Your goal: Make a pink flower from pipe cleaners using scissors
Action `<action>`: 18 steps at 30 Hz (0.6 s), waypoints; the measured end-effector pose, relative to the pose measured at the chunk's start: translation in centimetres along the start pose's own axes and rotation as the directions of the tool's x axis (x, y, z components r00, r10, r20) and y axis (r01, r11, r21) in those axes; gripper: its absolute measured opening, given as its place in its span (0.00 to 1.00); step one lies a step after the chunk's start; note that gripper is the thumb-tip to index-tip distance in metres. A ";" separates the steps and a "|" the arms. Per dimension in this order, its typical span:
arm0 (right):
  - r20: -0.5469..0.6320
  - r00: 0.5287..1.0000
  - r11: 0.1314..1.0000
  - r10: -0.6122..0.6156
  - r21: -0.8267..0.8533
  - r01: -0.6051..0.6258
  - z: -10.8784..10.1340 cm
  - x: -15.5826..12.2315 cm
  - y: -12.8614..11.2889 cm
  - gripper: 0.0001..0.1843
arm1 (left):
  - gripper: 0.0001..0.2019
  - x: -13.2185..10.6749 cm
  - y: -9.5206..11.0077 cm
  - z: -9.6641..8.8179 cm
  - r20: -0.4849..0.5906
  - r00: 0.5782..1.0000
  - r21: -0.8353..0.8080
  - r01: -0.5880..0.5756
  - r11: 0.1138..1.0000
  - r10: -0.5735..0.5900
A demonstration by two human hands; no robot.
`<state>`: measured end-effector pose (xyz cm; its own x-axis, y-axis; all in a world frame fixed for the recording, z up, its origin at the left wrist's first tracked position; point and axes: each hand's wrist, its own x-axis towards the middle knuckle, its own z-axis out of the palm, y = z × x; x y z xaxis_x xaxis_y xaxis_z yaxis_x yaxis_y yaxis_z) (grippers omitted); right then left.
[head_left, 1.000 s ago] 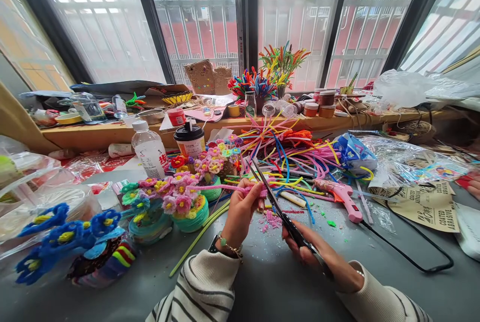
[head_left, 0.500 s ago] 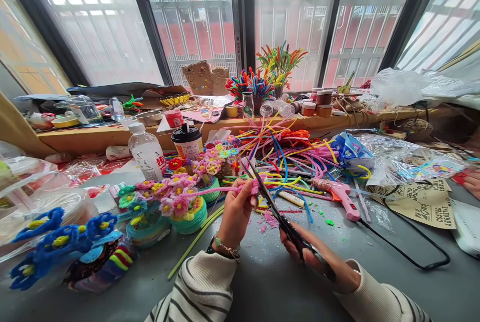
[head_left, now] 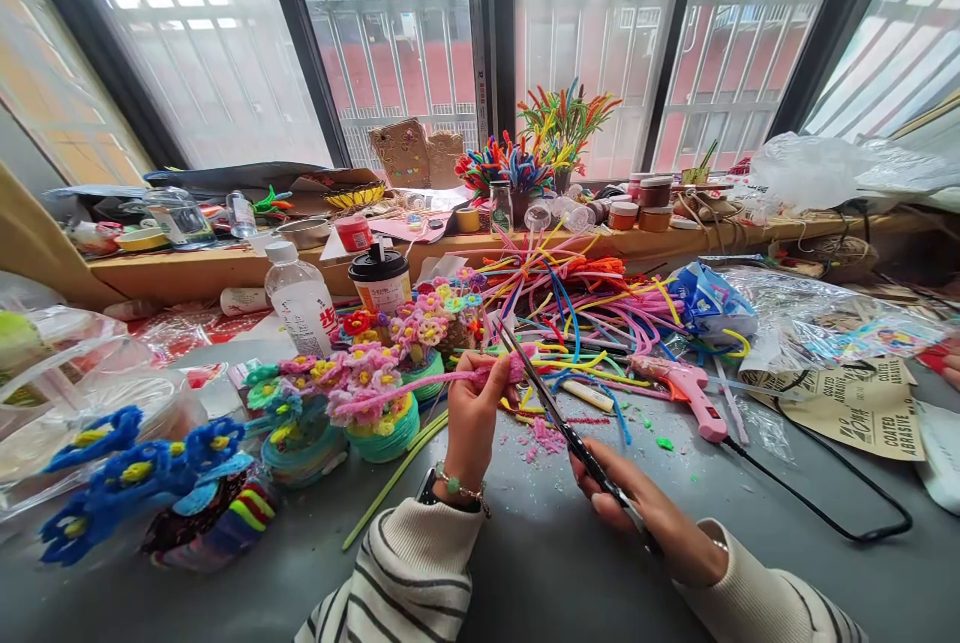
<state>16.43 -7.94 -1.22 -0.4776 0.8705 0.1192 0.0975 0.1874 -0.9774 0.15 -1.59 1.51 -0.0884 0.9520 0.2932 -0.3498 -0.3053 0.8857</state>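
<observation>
My left hand (head_left: 477, 413) pinches a pink pipe cleaner (head_left: 435, 380), whose long tail runs left toward the pink flowers. Its fuzzy bunched end (head_left: 519, 364) sticks out to the right of my fingers. My right hand (head_left: 637, 503) grips black-handled scissors (head_left: 559, 415), pointing up and left. The blades look nearly closed and cross the right side of the pink bunch; whether they touch it I cannot tell. Pink fuzz clippings (head_left: 545, 438) lie on the grey table (head_left: 540, 563) below.
Pink pipe-cleaner flowers in a turquoise pot (head_left: 385, 431) and blue flowers (head_left: 135, 473) stand left. Behind lies a heap of pipe cleaners (head_left: 577, 283). A pink glue gun (head_left: 694, 398) with black cord lies right. A bottle (head_left: 300, 303) and lidded cup (head_left: 380, 281) stand behind. Another person's hand (head_left: 952, 363) shows far right.
The scissor blades have closed from a slightly spread position. The view has shifted a little, and my left hand keeps its hold on the pink pipe cleaner.
</observation>
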 end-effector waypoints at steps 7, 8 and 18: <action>0.114 0.993 0.990 0.026 0.137 -0.042 0.0 0.0 -0.6 0.23 | 0.11 -0.1 0.0 0.0 0.005 1.000 0.016 0.026 1.000 -0.026; 0.111 0.993 0.987 0.026 0.158 -0.043 0.0 0.0 -0.5 0.24 | 0.11 -0.1 -0.1 0.1 0.005 1.000 0.028 0.016 0.999 -0.016; 0.064 0.997 0.979 0.052 0.193 -0.064 0.4 0.1 0.0 0.24 | 0.08 -0.3 0.0 0.3 0.003 0.999 -0.072 0.039 0.997 -0.039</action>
<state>16.02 -8.03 -1.29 -0.5272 0.8479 0.0566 -0.0426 0.0401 -0.9983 0.45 -1.85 1.54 -0.0722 0.9631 0.2593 -0.4189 -0.2652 0.8684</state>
